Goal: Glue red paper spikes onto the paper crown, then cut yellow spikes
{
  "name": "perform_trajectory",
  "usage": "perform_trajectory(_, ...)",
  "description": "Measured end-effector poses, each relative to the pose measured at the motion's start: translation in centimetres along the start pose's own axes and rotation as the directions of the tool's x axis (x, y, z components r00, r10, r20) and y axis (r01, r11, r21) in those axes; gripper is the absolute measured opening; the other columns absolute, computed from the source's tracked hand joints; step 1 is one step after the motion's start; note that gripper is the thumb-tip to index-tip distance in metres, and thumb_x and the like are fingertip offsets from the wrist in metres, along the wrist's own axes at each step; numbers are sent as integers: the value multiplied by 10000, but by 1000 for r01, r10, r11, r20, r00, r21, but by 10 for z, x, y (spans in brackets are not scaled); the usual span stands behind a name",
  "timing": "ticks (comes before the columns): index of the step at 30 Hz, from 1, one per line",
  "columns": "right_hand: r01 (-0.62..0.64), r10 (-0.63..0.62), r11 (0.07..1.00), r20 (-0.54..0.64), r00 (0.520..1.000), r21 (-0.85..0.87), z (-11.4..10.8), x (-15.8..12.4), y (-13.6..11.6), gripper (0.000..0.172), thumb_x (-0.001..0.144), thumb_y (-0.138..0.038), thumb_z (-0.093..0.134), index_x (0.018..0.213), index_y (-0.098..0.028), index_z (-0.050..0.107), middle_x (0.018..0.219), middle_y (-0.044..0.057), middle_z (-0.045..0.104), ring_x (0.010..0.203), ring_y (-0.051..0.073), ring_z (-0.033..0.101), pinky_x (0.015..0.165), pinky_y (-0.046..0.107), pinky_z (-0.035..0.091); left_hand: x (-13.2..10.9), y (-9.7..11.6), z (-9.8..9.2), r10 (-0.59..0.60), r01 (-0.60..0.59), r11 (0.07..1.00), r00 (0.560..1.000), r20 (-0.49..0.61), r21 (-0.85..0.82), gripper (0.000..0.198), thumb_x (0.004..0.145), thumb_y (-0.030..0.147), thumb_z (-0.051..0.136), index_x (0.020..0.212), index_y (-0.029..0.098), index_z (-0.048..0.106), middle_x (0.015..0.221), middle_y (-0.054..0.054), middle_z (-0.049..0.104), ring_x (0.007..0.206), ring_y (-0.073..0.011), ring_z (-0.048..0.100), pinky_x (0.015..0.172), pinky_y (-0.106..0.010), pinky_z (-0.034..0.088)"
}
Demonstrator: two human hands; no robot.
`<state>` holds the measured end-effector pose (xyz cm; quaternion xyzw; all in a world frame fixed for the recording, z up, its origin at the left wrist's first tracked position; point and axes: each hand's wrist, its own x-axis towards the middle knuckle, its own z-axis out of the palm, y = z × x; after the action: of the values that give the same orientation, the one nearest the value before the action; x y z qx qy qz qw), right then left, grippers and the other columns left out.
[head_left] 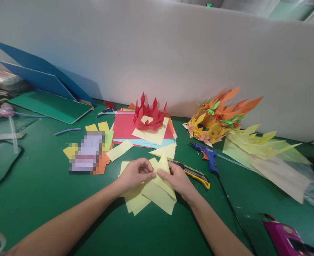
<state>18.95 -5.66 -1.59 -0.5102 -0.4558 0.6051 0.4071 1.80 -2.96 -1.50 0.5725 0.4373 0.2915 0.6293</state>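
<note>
In the middle of the head view, a pale yellow paper sheet (164, 182) is partly folded, its pointed tip standing up. My right hand (182, 179) grips its right side, thumb on the front and fingers behind. At its left edge my left hand (135, 174) is closed in a pinch, thumb and forefinger together on the paper; the exact contact is partly hidden. Several more pale yellow sheets (135, 204) lie fanned out under both hands. A yellow utility knife (196, 174) rests just beyond my right hand, with a yellow paper triangle (164, 152) behind it.
A red paper crown (149, 115) stands on stacked coloured paper (121, 126). Orange and yellow paper crowns (212, 121) sit at the right, near a blue glue gun (209, 154) with its cord. A pixelated phone-like object (87, 153) lies left; a magenta device (283, 236) is front right.
</note>
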Motion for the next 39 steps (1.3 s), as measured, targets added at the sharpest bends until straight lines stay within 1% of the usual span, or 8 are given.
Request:
perform_trajectory(4,14,-14,1000,-3,1000,-12,1,0,0,449,612,-485,744,924,-174,659,924,60,715,794,228,638,667,321,491,-1,0,0,3,-2,999,1000,-4,54,186,659,272,686,687,176,529,600,51,553,533,-78,499,539,-224,382)
perform_trajectory(10,67,-69,994,-15,997,-88,2,1,3,420,642,-482,726,916,-172,654,929,72,709,835,243,636,711,349,489,-2,1,-1,97,-90,971,995,-24,223,58,687,223,638,687,179,601,662,20,609,598,-100,544,585,-237,431)
perform_trajectory(13,103,-106,990,-23,994,-92,3,3,4,414,633,-494,731,887,-180,635,850,59,695,818,234,628,714,344,483,-2,3,-3,103,-93,954,994,-23,284,31,700,210,618,687,183,625,684,8,623,602,-106,550,592,-242,448)
perform_trajectory(16,117,-120,990,-46,992,-75,4,4,7,431,641,-547,705,859,-187,613,757,30,657,728,197,603,657,310,464,-3,6,-6,132,-120,931,991,-11,345,45,701,202,613,697,186,654,750,-13,643,613,-109,552,594,-244,458)
perform_trajectory(21,112,-116,993,-134,984,-35,4,5,9,465,637,-630,672,734,-186,578,650,-12,581,595,133,502,560,254,395,-6,6,-5,153,-172,943,984,85,285,129,689,189,604,783,195,692,866,-27,659,596,-96,536,569,-230,457)
perform_trajectory(25,99,-92,995,-170,981,29,1,5,9,457,625,-616,689,653,-186,538,574,-51,478,529,94,396,521,232,336,-8,7,-3,92,-125,961,986,140,248,172,676,203,616,830,186,691,784,-14,636,582,-94,509,557,-221,432)
perform_trajectory(30,97,-82,992,-168,982,82,-1,5,7,427,598,-572,723,626,-187,541,578,-51,467,542,96,396,534,230,331,-8,8,-5,34,-78,971,981,191,227,253,682,216,614,920,178,688,674,14,575,544,-87,452,526,-215,374)
perform_trajectory(39,61,-37,990,-179,983,127,-2,5,6,415,593,-575,720,651,-183,597,533,-52,473,492,93,382,499,230,303,-8,9,-5,79,-133,960,972,221,244,250,667,195,610,899,198,703,876,-22,627,594,-87,471,545,-212,397)
